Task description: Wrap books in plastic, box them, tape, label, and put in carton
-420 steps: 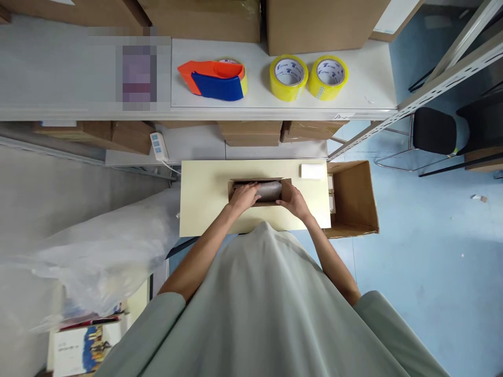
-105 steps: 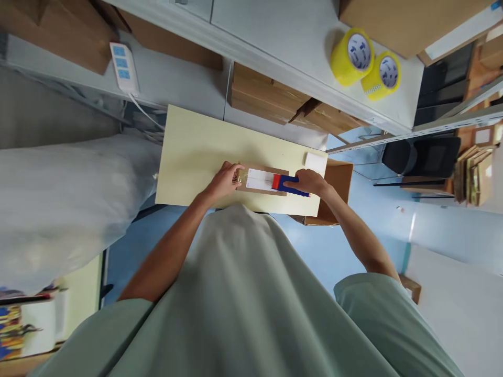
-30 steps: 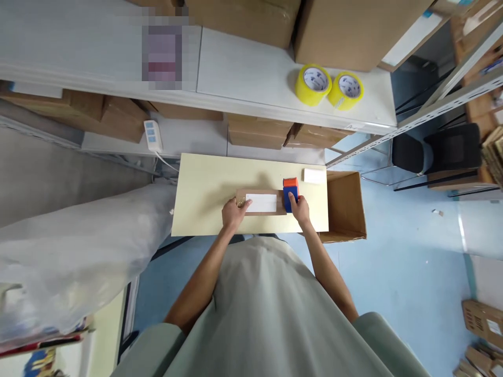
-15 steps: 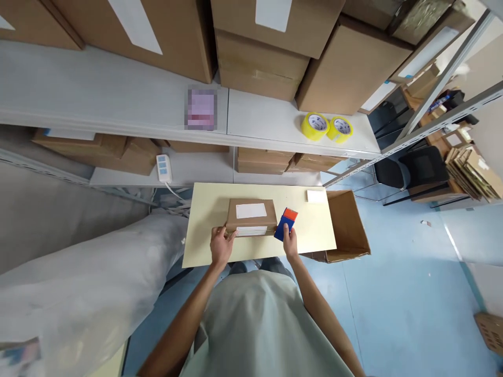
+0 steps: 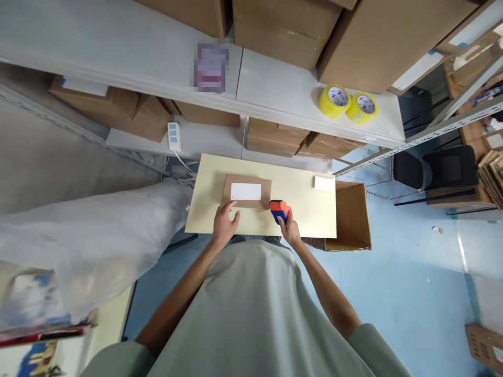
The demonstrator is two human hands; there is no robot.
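A small brown cardboard box [image 5: 266, 192] with a white label on top lies on the pale yellow tabletop [image 5: 302, 220]. At the box's near left edge is my left hand [image 5: 225, 224], its thumb and forefinger spread and the fingertips at the cardboard. I cannot tell how firmly they touch. My right hand [image 5: 291, 230] is closed around a small blue and orange handheld tool [image 5: 279, 210], held upright at the box's near right corner. The tool's exact kind does not show. Its orange end with a dark strip points away from me.
A small white block [image 5: 324, 183] lies at the table's far right. An open cardboard carton [image 5: 353, 214] stands right of the table. Two yellow tape rolls [image 5: 334, 100] sit on the grey shelf [image 5: 283, 89] ahead. A white power strip [image 5: 174, 137] and a large plastic-wrapped bundle [image 5: 98, 225] are at left.
My left hand has loosened from the box's near left corner and its fingers have spread. My right hand has turned the tool, bringing its orange end toward the box. The view has tilted down.
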